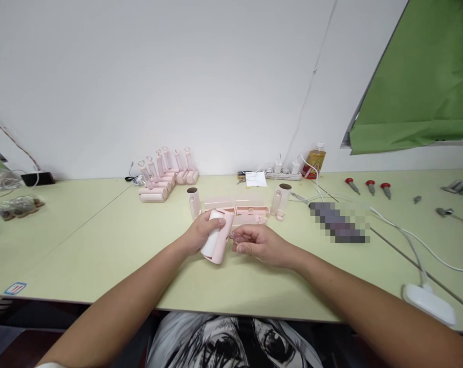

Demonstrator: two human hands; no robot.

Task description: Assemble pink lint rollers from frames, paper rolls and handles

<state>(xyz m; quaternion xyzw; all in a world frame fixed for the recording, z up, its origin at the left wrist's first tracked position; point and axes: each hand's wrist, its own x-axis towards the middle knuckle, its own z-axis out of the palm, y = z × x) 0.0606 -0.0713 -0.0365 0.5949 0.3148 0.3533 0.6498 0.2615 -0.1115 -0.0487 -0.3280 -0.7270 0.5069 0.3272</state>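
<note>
Over the near middle of the table, my left hand [201, 232] is wrapped round a pink lint roller [224, 239]. It is tilted, and a white paper roll [210, 244] shows inside its curved pink cover. My right hand [267, 245] is closed just to the right, fingertips pinching a small clear pinkish part [235, 236] close to the cover's side. Whether this part touches the roller I cannot tell. Just beyond the hands lie open pink casings [252, 210] with clear pieces. A sticky paper roll [192, 191] stands to their left, another roll [285, 194] to their right.
Several lint rollers with upright handles [153, 196] are grouped at the back left. A power strip [288, 175] and a drink bottle [314, 161] stand by the wall. Red-handled screwdrivers [370, 187], a white cable [411, 243] and a white device [428, 304] lie on the right.
</note>
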